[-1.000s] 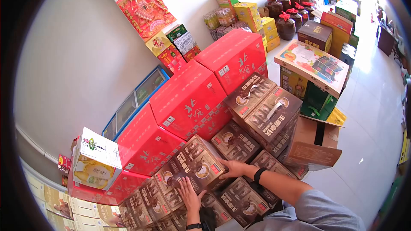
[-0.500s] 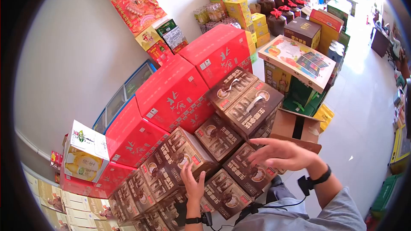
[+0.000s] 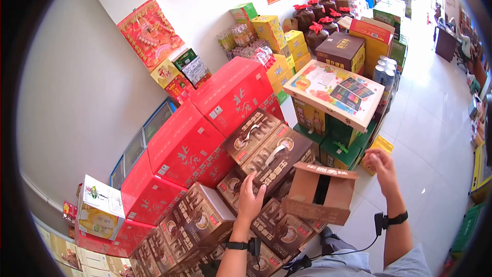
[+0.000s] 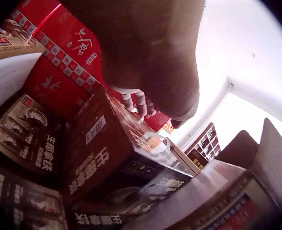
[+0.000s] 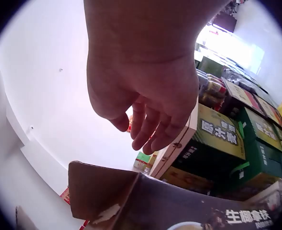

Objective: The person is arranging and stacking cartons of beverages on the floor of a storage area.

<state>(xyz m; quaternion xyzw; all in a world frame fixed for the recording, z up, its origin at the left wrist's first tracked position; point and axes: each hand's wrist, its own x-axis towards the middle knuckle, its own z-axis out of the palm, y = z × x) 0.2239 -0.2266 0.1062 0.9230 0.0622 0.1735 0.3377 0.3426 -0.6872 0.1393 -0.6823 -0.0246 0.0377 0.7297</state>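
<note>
My left hand reaches over the stacked brown boxes, its fingers extended beside the near edge of a brown carry box with a white handle. In the left wrist view, the fingers overlap the top of that box. My right hand is raised to the right with fingers loosely bent and holds nothing. Between the hands stands a cardboard carton with its flaps up and a dark strip visible inside. Beneath the right hand in the right wrist view shows a brown carton flap.
Large red cartons line the wall behind the brown boxes. A flat colourful box lies on green cartons ahead. Dark jars with red covers stand farther back, and tiled floor runs along the right.
My right hand has left the side of a brown box and swung right, past the cardboard carton. The left hand has shifted from that box toward the handled one. The view has turned right.
</note>
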